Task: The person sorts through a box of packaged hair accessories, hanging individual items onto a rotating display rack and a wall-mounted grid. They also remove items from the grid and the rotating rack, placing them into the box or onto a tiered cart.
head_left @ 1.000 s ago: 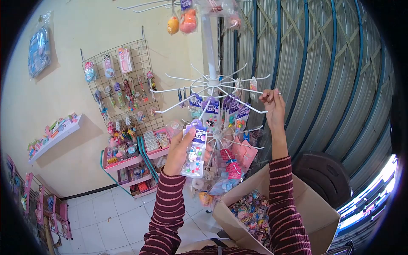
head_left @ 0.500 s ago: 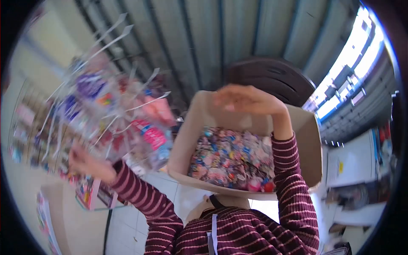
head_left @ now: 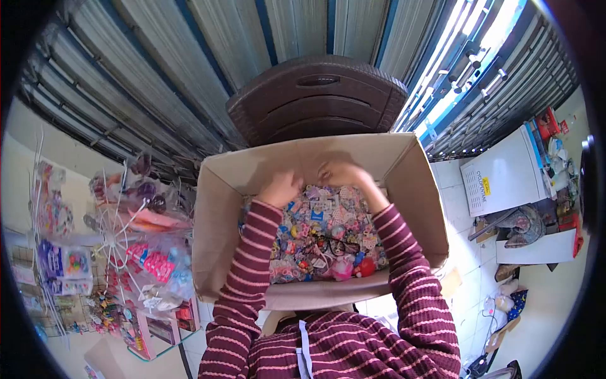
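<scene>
A large open cardboard box (head_left: 218, 252) holds a dense layer of small colourful packaged trinkets (head_left: 315, 234). Both hands are inside it, near its far wall. My left hand (head_left: 282, 188) is over the far left part of the trinkets, its fingers blurred. My right hand (head_left: 343, 174) is a little to the right, fingers curled above the far edge of the pile; anything between them is too small to make out. Near the box's front wall lie a pink ball (head_left: 343, 268), a red ball (head_left: 365, 266) and dark-framed glasses (head_left: 338, 246).
Behind the box stands a brown plastic chair (head_left: 319, 101). A wire rack (head_left: 113, 234) with hanging bags is on the left. At the right are a white carton (head_left: 505, 174) and a white box (head_left: 536, 251) on the tiled floor.
The view has turned and the box now sits more central. My left hand has come from beside the hanging bags into the box, and my right hand has lowered into it.
</scene>
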The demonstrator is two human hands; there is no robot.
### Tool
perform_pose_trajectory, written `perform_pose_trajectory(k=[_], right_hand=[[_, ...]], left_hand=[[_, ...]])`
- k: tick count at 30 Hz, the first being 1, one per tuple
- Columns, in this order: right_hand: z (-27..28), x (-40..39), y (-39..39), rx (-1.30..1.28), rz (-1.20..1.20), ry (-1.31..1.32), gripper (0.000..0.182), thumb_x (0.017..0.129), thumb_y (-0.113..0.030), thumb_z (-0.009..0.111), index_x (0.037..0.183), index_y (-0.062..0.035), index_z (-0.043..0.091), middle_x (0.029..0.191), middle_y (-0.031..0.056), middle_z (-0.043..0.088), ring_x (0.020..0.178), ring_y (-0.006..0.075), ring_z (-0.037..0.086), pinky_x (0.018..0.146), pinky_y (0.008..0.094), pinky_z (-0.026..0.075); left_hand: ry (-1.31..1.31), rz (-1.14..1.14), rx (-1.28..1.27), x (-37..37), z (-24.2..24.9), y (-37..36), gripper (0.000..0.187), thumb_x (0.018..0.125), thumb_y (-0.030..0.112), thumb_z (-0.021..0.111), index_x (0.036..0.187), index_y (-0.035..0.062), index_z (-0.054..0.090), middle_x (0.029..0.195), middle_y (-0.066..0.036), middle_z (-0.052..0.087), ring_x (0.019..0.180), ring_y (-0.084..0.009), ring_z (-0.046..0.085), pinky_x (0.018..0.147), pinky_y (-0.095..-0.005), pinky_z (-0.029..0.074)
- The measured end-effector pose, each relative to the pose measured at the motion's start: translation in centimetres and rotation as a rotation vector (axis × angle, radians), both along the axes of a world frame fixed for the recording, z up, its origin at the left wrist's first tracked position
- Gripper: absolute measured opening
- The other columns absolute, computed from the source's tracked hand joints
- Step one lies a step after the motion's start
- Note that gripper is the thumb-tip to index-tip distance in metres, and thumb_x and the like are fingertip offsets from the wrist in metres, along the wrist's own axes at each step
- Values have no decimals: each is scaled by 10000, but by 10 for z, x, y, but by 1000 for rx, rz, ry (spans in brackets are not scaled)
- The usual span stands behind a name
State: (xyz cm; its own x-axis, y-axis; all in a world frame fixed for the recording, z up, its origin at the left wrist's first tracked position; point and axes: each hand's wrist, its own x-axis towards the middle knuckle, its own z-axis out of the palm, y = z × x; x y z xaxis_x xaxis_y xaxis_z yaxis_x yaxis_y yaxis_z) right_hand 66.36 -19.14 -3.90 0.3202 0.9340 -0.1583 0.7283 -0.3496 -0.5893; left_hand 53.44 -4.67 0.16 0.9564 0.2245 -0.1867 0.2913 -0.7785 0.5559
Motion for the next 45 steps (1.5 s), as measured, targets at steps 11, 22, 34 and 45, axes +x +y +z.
perform_pose_trajectory(k=[11,22,34,45], right_hand=[[-198,-33,5,115,-457,231,409,619,-70,568,1009,-11,458,987,239,485,916,384,455,773,414,369],[-219,-44,23,347,-618,120,162,582,-64,635,721,-14,568,797,155,497,773,316,499,670,375,403],[-76,-3,21,587,-532,737,76,750,-71,547,743,-20,492,673,-9,545,609,32,469,527,196,364],[79,-83,76,724,-15,2225,256,846,-204,349,1003,-29,452,609,-11,350,504,90,359,498,232,326]], left_hand=[[358,-99,20,-12,-217,-53,581,607,153,582,1127,19,359,1202,-168,344,1030,-290,422,780,-373,418],[234,-45,117,-22,-215,-56,255,673,141,535,910,69,474,856,-122,530,700,-292,567,599,-378,465],[173,-3,-759,3,-101,37,105,742,78,556,696,6,495,600,-61,547,602,-135,578,496,-223,421],[-851,-38,-2027,-128,45,60,283,739,285,549,782,49,399,627,-46,398,567,-149,377,535,-264,350]])
